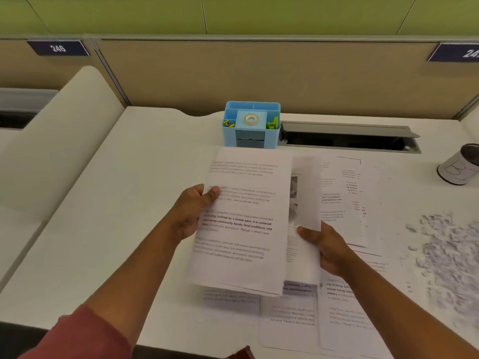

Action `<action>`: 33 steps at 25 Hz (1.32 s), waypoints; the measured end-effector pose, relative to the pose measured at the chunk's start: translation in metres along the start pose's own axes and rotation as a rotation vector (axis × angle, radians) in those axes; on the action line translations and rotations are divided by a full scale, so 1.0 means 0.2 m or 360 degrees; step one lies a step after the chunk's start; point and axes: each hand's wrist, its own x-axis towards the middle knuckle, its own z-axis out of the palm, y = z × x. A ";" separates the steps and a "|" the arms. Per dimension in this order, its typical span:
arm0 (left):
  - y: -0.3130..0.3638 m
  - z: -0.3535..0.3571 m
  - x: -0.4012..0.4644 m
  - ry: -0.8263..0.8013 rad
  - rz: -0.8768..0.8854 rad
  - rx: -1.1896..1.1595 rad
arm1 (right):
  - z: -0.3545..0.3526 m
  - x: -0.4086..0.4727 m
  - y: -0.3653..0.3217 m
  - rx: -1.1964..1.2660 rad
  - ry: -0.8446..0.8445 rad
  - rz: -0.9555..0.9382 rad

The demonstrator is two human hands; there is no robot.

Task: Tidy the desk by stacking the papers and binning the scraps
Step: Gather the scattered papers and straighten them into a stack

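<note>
Both hands are gripping flat white printed sheets above the desk [129, 177]: left hand [193, 212] pinching the front sheet [246, 224], right hand [326, 247] holding a second sheet [307, 193]; torn white scraps [445, 250] are lying rightward.

I see a white desk [108, 203]. Directly on it: blue organiser [251, 125] at rear centre, loose printed sheets [347, 307] front right, paper scraps [451, 257] far right, small cup-shaped bin [460, 164] behind the scraps.
</note>
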 end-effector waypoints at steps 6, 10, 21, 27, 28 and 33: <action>-0.19 0.10 0.08 0.0344 -0.0155 0.0149 | 0.10 -0.10 -0.03 0.0084 -0.0096 -0.0018; -0.21 0.15 0.05 0.0317 -0.0134 0.0242 | 0.15 -0.15 -0.04 0.0142 -0.0157 0.0011; -0.24 0.11 0.02 -0.0096 -0.0064 0.0282 | 0.21 -0.17 -0.08 0.0140 -0.0250 0.0077; -0.24 0.11 0.02 0.0047 -0.0395 -0.0159 | 0.23 -0.18 -0.09 0.0143 -0.0254 0.0094; -0.24 0.10 0.02 -0.0006 -0.0466 -0.0278 | 0.22 -0.19 -0.10 0.0149 -0.0260 0.0090; -0.27 0.08 0.01 -0.0277 -0.0558 -0.0562 | 0.22 -0.18 -0.13 0.0192 -0.0215 0.0128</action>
